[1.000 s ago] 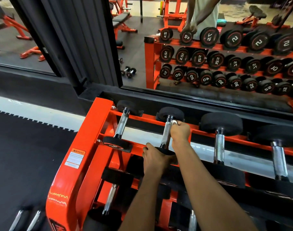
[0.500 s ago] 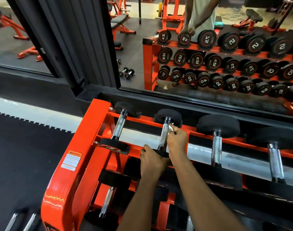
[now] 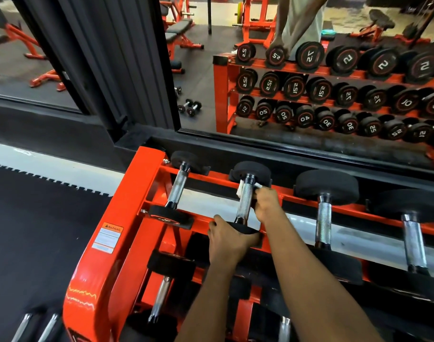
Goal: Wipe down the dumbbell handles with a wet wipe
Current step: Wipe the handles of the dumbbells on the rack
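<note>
The knurled chrome handle (image 3: 245,206) under work belongs to the small black rubber-headed dumbbell (image 3: 251,171) lying second from the left on the top tier, just below the middle of the frame. Its far head points toward the mirror and its near head toward the camera. A thin white wet wipe (image 3: 239,191) is wrapped round the upper end of that handle, with a crumpled corner poking out on either side. The right hand (image 3: 266,206) is closed round wipe and handle together, gripping from the right side of the bar. The left hand (image 3: 229,239) is clamped over the near head, fingers curled on it, steadying the weight on the bright orange steel rack (image 3: 127,218). The likeliest trouble is the wipe. The knurling looks coarse enough to snag thin tissue, so a hard stroke down the bar could bunch or tear it, leaving bare fingers rubbing the metal and the lower half of the handle uncleaned. If the left hand slackens, the dumbbell could roll on its rails and pinch fingers against the rail. Other chrome-handled dumbbells (image 3: 323,218) lie beside it on the same tier, and the wall mirror (image 3: 206,77) fills the upper right of the frame.
</note>
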A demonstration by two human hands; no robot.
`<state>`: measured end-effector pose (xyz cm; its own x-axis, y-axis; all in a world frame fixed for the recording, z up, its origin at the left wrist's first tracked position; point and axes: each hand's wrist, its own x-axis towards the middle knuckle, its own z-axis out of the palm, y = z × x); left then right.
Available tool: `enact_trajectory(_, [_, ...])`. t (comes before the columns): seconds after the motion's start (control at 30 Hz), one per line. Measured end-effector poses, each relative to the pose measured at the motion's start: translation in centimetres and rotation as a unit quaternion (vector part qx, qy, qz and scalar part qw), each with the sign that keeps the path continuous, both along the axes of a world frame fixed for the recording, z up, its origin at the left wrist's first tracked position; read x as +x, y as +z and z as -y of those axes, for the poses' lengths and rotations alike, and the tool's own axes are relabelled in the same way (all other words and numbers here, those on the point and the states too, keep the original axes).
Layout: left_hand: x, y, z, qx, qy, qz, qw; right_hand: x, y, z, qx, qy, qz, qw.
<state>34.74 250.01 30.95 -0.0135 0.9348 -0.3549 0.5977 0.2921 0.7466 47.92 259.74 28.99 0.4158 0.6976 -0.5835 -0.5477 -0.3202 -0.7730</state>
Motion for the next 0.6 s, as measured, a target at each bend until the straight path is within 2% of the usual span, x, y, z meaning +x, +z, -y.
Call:
enact_trajectory(0.1, [0.1, 0.0, 0.0, -0.007, 0.002, 0.001, 1.000, 0.2, -0.2, 2.0, -0.017, 0.045, 0.096, 0.994])
enact_trajectory(0.33, [-0.1, 0.0, -0.1, -0.009, -0.006, -0.006, 1.000, -0.5, -0.1, 0.1, 0.008, -0.006, 0.048, 0.999])
enact_trajectory(0.5, [-0.1, -0.1, 0.0, -0.006, -0.007, -0.009, 1.000, 0.1, -0.8, 2.0, -0.002, 0.091, 0.144, 0.985])
enact_trajectory(0.6, [-0.1, -0.2, -0.2, -0.006, -0.005, -0.004, 1.000, -0.2, -0.7, 1.1, 0.005, 0.032, 0.137, 0.990])
